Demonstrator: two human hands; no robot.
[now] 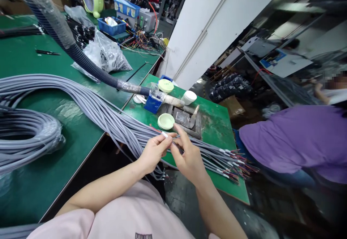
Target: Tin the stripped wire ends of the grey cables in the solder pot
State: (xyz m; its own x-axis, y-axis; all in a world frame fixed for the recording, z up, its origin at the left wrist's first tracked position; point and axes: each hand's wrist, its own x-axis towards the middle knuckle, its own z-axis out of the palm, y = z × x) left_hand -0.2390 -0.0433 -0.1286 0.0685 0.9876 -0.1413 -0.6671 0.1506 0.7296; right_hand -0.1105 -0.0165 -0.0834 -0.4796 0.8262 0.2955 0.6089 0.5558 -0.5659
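Both of my hands meet over the bundle of grey cables point(130, 132) at the small green table. My left hand point(154, 151) is closed, pinching a cable end with a white sleeve point(164, 135); thin red wires stick out beyond it to the left. My right hand point(189, 157) is curled round the same grey cable just behind the sleeve, its index finger partly stretched out. The fingers hide most of the held cable. Ahead of my hands are a pale green round dish point(166, 122) and a soldering pot point(182, 118) with a scraper-like tool point(194, 116) on it.
A flexible hose point(100, 73) reaches to the pot beside a blue box point(153, 103). A white cup point(189, 97) and a yellow-green lid point(166, 85) stand behind. Coiled cable point(24, 137) lies left. Stripped cable ends point(235, 163) fan out right, near a person in purple point(292, 141).
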